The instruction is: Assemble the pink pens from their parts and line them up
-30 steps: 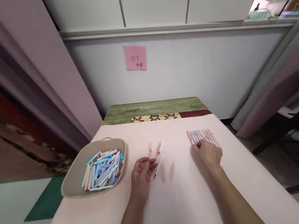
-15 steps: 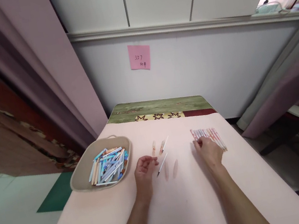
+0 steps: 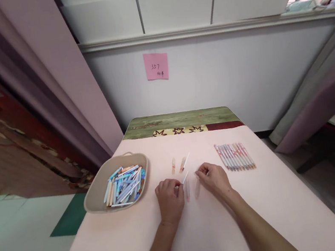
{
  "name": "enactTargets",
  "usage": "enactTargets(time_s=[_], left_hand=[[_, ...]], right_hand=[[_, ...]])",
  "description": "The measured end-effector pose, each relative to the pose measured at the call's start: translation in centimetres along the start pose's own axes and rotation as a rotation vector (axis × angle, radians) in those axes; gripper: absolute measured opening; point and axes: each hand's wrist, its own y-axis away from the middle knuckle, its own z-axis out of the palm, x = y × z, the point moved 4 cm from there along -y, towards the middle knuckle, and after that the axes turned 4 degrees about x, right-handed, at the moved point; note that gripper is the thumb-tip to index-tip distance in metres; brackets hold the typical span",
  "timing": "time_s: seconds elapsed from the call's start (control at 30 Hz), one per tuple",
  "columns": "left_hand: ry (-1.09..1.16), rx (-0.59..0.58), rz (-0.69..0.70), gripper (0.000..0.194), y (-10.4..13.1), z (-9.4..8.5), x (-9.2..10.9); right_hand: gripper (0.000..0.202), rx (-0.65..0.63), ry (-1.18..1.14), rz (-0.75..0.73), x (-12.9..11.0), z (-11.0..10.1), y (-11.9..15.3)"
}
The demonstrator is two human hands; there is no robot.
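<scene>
My left hand [image 3: 171,197] is closed in a pinch on a thin white pen refill [image 3: 185,177], whose upper end sticks out past the fingertips. My right hand [image 3: 215,179] pinches the upper end of a clear pinkish pen barrel [image 3: 197,189] lying on the table. Between the hands rests a second clear pen barrel [image 3: 187,192]. Just beyond lie a patterned pen part [image 3: 174,166] and another patterned pen part [image 3: 182,165] with a white refill [image 3: 187,160] beside it. Several pens [image 3: 235,156] sit side by side in a row to the right.
A beige basket [image 3: 94,197] full of blue, white and tan pen parts [image 3: 126,185] stands at the table's left. The pink-covered table [image 3: 207,239] meets a white wall [image 3: 204,75] bearing a pink note [image 3: 156,66]. Curtains hang on both sides.
My right hand has moved left from the row of pens to a clear barrel. My left hand has shifted right and lower, and its fingers have closed on the refill.
</scene>
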Motion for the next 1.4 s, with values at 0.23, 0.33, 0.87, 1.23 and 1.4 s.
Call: enactTargets(time_s=[0.23, 0.33, 0.87, 1.23, 1.4], left_hand=[[-0.183, -0.061, 0.043, 0.007, 0.3, 0.8, 0.4], [-0.189, -0.050, 0.033, 0.010, 0.4, 1.0, 0.0], [0.078, 0.084, 0.176, 0.011, 0.5, -0.4, 1.0], [-0.059, -0.118, 0.073, 0.011, 0.7, 1.6, 0.9], [0.530, -0.049, -0.296, 0.019, 0.2, 1.3, -1.8]], right_hand=[[0.014, -0.034, -0.046, -0.108, -1.4, 1.1, 0.8], [0.015, -0.003, -0.042, -0.103, -1.2, 1.0, 0.7], [0.038, 0.068, -1.066, 0.172, -0.8, 1.9, 0.3], [0.038, 0.245, -1.248, 0.279, 2.0, -0.1, -1.5], [0.041, 0.191, -1.083, 0.249, 0.7, 0.5, -0.6]])
